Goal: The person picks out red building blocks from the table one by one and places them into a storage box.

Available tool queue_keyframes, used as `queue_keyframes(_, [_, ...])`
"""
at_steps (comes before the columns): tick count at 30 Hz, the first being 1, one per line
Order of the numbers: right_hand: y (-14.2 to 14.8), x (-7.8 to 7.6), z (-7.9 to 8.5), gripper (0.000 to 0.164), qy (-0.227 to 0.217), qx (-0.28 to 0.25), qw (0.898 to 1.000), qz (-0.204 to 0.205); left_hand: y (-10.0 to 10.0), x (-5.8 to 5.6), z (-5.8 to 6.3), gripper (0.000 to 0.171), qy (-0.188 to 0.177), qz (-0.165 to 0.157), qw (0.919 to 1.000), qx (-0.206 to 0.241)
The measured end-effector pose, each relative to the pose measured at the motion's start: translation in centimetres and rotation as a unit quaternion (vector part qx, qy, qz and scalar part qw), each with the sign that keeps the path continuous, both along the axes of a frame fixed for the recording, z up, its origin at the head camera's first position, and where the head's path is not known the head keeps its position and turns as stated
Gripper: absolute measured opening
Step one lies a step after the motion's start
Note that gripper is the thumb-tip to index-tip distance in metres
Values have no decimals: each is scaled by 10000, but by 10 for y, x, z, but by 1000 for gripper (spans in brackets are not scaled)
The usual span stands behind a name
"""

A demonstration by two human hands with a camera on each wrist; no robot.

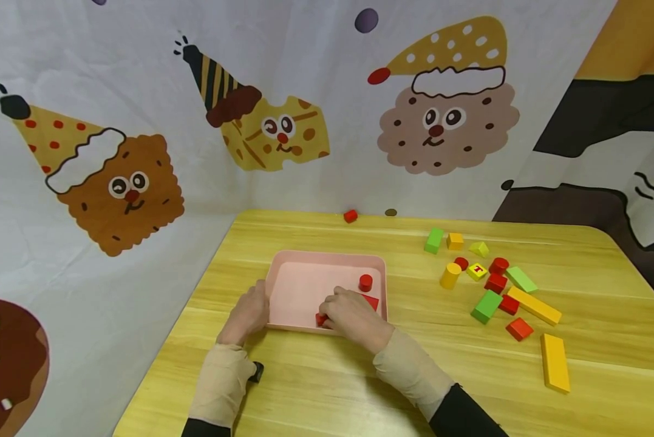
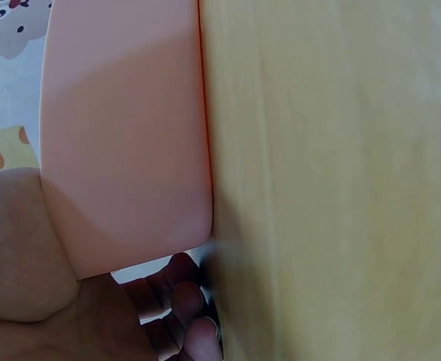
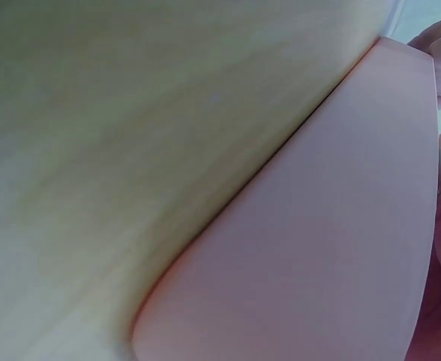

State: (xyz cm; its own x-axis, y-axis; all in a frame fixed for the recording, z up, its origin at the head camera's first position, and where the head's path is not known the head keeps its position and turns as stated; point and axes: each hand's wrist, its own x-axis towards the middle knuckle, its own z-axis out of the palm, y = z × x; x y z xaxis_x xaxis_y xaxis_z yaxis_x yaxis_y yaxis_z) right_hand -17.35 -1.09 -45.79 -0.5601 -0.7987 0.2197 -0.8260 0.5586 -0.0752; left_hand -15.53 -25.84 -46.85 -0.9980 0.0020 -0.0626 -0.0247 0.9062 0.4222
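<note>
Head view: just inside the near side of the pink tray [image 1: 299, 285], the right hand [image 1: 355, 315] has a red block [image 1: 320, 319] pinched, fingers closed in. Left hand [image 1: 248, 311] grips the tray's left edge. Block's probably light, hard, kinda slick, not fragile, so I'd grab opposite sides. Red cylinder [image 1: 365, 282] sits farther back in the tray; another red piece [image 1: 351, 216] lies beyond it.

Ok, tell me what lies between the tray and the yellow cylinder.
Only a bare stretch of table lies between the tray and the yellow cylinder; the head view shows it.
</note>
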Motion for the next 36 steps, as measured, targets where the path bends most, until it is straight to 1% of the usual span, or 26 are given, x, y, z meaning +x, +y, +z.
queue_keyframes(7, [5, 2, 2, 7, -14, -148, 9999, -24, 0, 0, -1, 22, 63, -47, 10000, -23])
queue_keyframes(15, [14, 5, 4, 13, -112, -467, 9988, -89, 0, 0, -1, 21, 191, -95, 9998, -38])
queue_keyframes(19, [20, 5, 3, 14, -96, -551, 9981, -245, 1, 0, -1, 21, 146, -78, 9999, -13])
queue_keyframes(26, [34, 5, 6, 18, -7, -952, 9946, -414, 0, -1, -2, 22, 70, -48, 10000, -39])
queue_keyframes(29, [39, 5, 6, 18, 37, -1028, 9936, -473, -1, -1, -2, 22, 80, -41, 10000, -35])
queue_keyframes(33, [46, 7, 7, 22, -62, -1085, 9923, -589, -1, -1, -3, 22, 88, -49, 9999, -45])
queue_keyframes(36, [51, 8, 8, 23, -33, -1148, 9915, -617, -1, -1, -3, 22, 79, -41, 10000, -44])
